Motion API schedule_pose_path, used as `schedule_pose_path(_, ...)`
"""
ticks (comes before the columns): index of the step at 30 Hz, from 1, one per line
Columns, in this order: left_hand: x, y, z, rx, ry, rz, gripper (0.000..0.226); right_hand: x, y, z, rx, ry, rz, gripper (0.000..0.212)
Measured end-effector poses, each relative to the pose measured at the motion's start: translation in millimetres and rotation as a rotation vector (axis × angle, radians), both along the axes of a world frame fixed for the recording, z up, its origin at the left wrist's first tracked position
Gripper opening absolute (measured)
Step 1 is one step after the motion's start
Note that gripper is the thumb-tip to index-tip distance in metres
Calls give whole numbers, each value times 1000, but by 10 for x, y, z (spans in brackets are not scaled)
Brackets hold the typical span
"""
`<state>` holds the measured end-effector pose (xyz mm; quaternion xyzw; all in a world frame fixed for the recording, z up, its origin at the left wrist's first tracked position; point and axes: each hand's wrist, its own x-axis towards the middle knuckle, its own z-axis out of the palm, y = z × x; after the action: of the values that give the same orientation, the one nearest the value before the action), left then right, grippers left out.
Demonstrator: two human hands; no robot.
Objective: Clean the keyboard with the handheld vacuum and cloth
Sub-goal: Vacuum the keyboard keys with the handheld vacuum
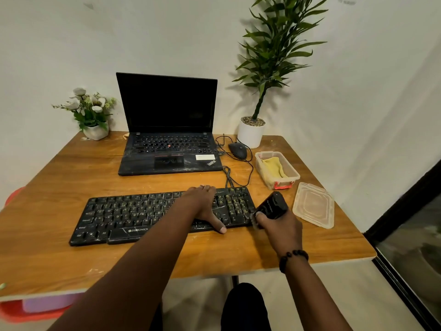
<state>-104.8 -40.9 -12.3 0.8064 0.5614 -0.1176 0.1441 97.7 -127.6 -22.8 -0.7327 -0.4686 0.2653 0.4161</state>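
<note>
- Wooden desk against a white wall carries my black keyboard, lying near the front edge.
- My left hand lies flat, fingers spread, pressing on the keyboard's right half.
- My right hand is wrapped around the black handheld vacuum, its brush end touching the keyboard's right edge.
- Yellow cloth sits in the clear plastic box just behind the vacuum; the box's lid lies beside it.
- An open laptop stands behind the keyboard.

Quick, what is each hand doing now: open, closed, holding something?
Left hand: open, flat on the keyboard.
Right hand: closed, holding the handheld vacuum.
</note>
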Motion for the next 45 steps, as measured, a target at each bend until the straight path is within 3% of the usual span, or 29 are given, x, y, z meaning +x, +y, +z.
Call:
schedule_pose_path(6,-142,89,-88,-75,17,43,156,-154,-34,-115,89,1,-18,31)
schedule_pose_path(14,-195,41,9,-30,92,20,137,-359,-70,-178,100,-38,53,26)
schedule_pose_path(20,-203,27,47,17,139,-15,134,-250,-3,-146,126,23,-104,24)
schedule_pose_path(26,-154,27,97,-6,171,-2,133,-369,-53,-155,26,8,47,21)
schedule_pose_path(30,-159,10,117,-5,184,-3,135,-365,-4,-115,97,3,-76,24)
schedule_pose_path(35,-156,-4,123,-5,179,2,135,-493,-51,-103,52,-38,99,27)
schedule_pose_path(39,-158,-22,127,-11,167,19,136,-513,-16,-81,156,-38,-60,25)
schedule_pose_path(42,-160,-19,127,-11,165,16,135,-523,-44,-127,38,-63,98,27)
schedule_pose_path(45,-161,-11,126,-11,164,15,135,-387,14,-75,-68,75,149,26)
